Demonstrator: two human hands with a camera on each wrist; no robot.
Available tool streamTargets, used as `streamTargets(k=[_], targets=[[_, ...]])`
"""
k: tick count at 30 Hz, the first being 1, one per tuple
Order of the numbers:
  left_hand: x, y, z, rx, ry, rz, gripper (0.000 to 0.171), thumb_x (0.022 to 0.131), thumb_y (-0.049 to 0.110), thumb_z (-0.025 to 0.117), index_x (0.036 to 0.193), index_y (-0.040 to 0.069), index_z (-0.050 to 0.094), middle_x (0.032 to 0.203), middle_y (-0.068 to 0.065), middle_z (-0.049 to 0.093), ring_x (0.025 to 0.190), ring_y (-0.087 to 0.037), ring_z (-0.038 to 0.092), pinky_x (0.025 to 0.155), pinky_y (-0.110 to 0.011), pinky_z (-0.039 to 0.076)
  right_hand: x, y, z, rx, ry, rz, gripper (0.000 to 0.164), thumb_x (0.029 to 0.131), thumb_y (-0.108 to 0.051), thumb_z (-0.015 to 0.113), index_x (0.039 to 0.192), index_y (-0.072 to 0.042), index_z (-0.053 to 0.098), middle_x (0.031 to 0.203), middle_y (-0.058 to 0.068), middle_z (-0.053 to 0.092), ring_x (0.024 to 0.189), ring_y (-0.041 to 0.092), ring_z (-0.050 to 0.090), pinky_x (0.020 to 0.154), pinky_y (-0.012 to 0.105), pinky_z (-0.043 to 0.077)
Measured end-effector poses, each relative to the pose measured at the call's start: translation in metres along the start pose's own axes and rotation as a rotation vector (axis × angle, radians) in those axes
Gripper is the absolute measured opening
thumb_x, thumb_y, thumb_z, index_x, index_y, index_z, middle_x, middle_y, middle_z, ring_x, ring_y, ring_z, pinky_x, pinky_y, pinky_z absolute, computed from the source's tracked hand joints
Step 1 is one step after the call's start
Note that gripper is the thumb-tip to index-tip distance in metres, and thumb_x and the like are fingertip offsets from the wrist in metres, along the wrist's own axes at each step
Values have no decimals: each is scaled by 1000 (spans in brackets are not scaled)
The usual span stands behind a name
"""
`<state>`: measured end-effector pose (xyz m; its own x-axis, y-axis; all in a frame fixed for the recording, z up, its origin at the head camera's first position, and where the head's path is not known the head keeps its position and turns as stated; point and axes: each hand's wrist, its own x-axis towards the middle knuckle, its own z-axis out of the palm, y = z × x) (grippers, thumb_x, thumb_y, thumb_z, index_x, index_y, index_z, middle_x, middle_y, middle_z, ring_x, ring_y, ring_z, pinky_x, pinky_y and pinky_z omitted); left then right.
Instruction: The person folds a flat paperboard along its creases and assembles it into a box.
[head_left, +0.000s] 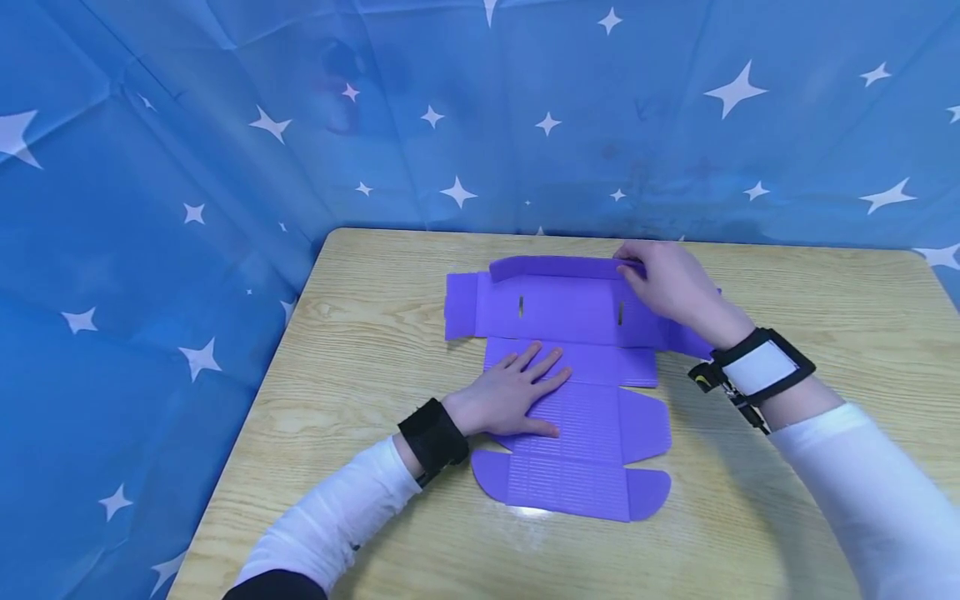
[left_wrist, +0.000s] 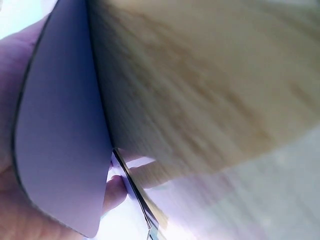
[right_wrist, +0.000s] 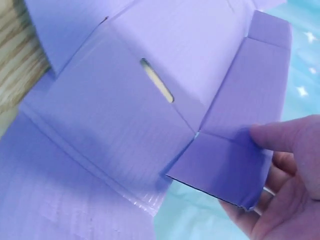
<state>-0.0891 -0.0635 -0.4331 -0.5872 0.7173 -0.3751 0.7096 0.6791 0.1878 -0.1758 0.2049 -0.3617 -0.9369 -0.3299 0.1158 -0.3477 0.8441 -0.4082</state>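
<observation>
the left hand [head_left: 512, 402] and right hand [head_left: 669, 283] are bare. a white left sleeve [head_left: 337, 504], wrinkled and marked with a small dark spot, ends short of a wide black wrist strap [head_left: 432, 440]; black fabric [head_left: 277, 587] shows at its other end. the white right sleeve [head_left: 862, 492] looks smoother. above it, a black wristband [head_left: 802, 363] frames a white rectangular panel [head_left: 761, 368], with a small black device [head_left: 703, 377] (it bears a curved yellowish mark) at its side.

Box blank [head_left: 588, 408]: ribbed cardboard; tabletop [head_left: 360, 350]: glossy wood-grain; backdrop [head_left: 487, 108]: creased cloth.
</observation>
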Motion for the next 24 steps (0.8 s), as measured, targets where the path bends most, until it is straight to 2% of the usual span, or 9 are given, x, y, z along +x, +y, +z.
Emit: streamTargets(k=[7, 14, 21, 24], targets=[[1, -1, 0, -8, -5, 1, 90, 100, 69, 53, 170, 26, 16, 180, -4, 5, 168, -33, 3, 137, -52, 21, -19, -9, -6, 18, 34, -38, 20, 103, -7, 61, 117, 0, 74, 110, 22, 78, 99, 39, 75, 87, 56, 58], [4, -3, -4, -19, -3, 1, 90, 100, 69, 54, 170, 27, 16, 181, -3, 4, 168, -33, 1, 137, -52, 19, -35, -13, -7, 69, 84, -40, 17, 102, -7, 64, 114, -3, 75, 110, 18, 78, 103, 37, 74, 89, 55, 58], [5, -7, -4, -52, -10, 5, 90, 100, 68, 55, 170, 27, 16, 181, -3, 3, 168, -33, 0, 137, -54, 19, -52, -18, 1, 143, 124, -18, 21, 106, -24, 64, 111, -8, 77, 106, 11, 76, 99, 29, 70, 86, 47, 53], [5, -7, -5, -48, -4, 2, 90, 99, 69, 55, 170, 27, 17, 181, -3, 4, 169, -33, 1, 137, -54, 19, -54, -18, 4, 174, 128, -5, 24, 108, -25, 61, 112, -6, 75, 111, 15, 74, 105, 34, 68, 90, 51, 53]])
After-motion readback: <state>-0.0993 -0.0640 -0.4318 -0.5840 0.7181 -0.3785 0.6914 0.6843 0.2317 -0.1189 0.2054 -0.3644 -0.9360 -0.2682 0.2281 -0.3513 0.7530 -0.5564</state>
